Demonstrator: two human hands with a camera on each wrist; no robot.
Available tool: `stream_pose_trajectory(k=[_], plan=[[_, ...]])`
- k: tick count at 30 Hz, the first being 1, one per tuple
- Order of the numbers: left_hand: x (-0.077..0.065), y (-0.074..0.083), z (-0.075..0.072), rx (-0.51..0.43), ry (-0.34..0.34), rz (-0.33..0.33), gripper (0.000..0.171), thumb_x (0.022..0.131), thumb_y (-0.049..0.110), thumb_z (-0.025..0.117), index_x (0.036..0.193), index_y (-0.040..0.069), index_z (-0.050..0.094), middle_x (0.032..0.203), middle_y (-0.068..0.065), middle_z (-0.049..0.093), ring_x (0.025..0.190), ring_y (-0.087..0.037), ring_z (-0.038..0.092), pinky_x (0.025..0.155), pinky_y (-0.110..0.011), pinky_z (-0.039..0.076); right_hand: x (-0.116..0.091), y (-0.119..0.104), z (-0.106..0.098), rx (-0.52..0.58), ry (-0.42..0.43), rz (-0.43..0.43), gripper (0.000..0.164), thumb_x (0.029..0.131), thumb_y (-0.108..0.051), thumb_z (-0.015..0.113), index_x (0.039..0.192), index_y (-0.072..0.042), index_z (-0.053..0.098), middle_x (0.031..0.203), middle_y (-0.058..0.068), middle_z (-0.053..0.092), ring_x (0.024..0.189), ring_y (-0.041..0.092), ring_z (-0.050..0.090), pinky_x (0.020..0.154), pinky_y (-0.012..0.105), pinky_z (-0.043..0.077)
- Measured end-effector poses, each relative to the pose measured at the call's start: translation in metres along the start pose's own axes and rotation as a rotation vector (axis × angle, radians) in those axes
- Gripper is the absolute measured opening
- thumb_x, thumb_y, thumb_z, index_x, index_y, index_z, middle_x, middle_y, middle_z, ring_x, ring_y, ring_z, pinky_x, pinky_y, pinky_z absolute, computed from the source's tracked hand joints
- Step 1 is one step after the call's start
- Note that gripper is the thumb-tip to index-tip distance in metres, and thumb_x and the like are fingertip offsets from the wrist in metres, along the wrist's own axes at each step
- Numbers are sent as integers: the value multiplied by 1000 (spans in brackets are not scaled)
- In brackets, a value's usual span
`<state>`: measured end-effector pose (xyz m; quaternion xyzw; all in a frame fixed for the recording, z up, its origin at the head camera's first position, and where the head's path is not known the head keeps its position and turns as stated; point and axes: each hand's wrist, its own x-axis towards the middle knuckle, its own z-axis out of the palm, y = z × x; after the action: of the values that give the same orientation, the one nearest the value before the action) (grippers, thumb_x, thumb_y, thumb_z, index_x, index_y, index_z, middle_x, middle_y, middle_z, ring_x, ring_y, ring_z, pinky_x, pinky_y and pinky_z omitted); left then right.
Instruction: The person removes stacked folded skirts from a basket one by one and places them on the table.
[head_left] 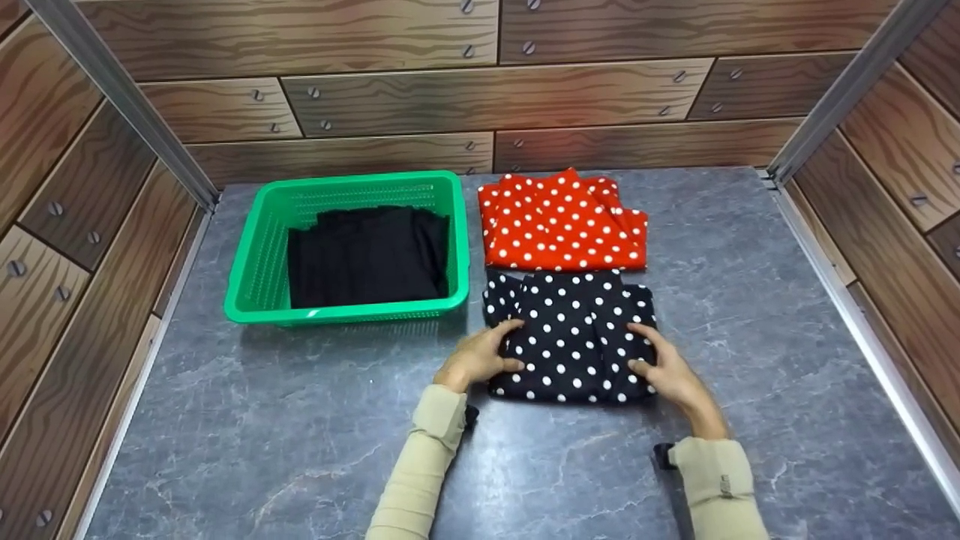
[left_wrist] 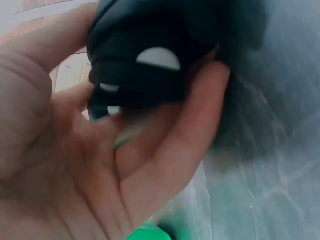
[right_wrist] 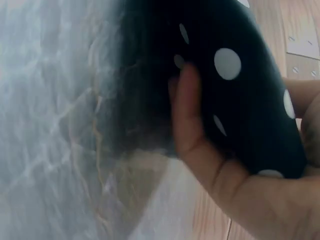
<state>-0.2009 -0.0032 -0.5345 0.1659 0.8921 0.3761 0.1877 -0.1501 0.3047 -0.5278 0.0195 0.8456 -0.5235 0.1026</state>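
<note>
A folded black cloth with white polka dots (head_left: 566, 337) is in front of me in the head view, its exact kind unclear. On its left side my left hand (head_left: 478, 358) grips the edge, thumb on top. The left wrist view shows fingers (left_wrist: 175, 150) curled under the layered folds. My right hand (head_left: 675, 375) holds the opposite edge the same way, and in the right wrist view its fingers (right_wrist: 192, 135) reach under the dotted fabric. Just behind lies a folded red cloth with white dots (head_left: 562, 221).
Left of the cloths stands a green plastic basket (head_left: 345, 310) with folded black fabric (head_left: 364, 259) inside. All of it rests on a grey marbled tabletop (head_left: 300, 420). Wood-patterned walls (head_left: 390, 101) enclose the back and both sides.
</note>
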Motion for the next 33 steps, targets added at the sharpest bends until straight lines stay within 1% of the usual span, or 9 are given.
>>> stream_pose_trajectory(k=[4,9,11,15,17,21,24,29,33], plan=[[8,-2,3,56,66,-46,69,85,25,83,147,15,55,143,-21,54,127,-38,55,107,-49,43,14,2,-2,-57,-15,10,61,93,11,57,150,8,35,148,42,31,102,39,53,72,25,49],[20,0,0,63,58,-87,71,86,27,83,149,16,53,145,-23,52,129,-40,53,108,-50,41,32,1,-7,-90,-40,11,60,92,10,56,149,7,36,150,43,28,122,46,43,100,51,43],[25,0,-2,62,57,-105,71,86,27,82,150,18,52,146,-22,51,130,-39,52,109,-50,41,37,1,-9,-92,-46,5,60,92,10,56,149,8,36,149,43,29,121,45,43,99,50,44],[31,0,-3,65,58,-131,72,86,27,83,150,20,52,147,-21,51,131,-38,51,109,-49,41,45,2,-9,-116,-44,15,60,92,9,55,149,6,37,146,41,33,99,38,52,75,35,49],[33,0,-2,82,61,-141,71,86,29,82,150,21,52,147,-20,51,131,-37,52,108,-48,41,46,2,-9,-121,-47,17,61,92,9,55,149,6,36,145,42,34,99,40,52,80,40,50],[28,10,-5,240,80,-168,68,90,35,77,151,25,50,146,-20,52,122,-39,59,98,-51,49,45,-5,-8,-200,-8,-4,58,93,5,58,147,7,39,142,43,35,119,51,43,100,59,40],[18,25,-16,399,93,-181,64,94,41,72,152,25,49,140,-21,57,109,-41,65,88,-51,53,45,-17,-7,-303,108,-74,53,91,3,62,141,9,47,137,44,39,123,57,40,106,65,32],[-4,46,-51,439,90,-37,57,99,41,64,149,17,52,146,-18,53,111,-41,65,87,-53,56,50,-47,-1,-386,311,-218,45,88,3,68,132,9,57,139,41,41,127,58,36,110,63,25],[-15,48,-81,362,144,153,48,102,35,63,144,12,57,147,-15,54,98,-35,71,87,-48,57,58,-75,11,-377,322,-307,43,89,1,69,130,9,59,139,36,46,130,54,37,112,60,25]])
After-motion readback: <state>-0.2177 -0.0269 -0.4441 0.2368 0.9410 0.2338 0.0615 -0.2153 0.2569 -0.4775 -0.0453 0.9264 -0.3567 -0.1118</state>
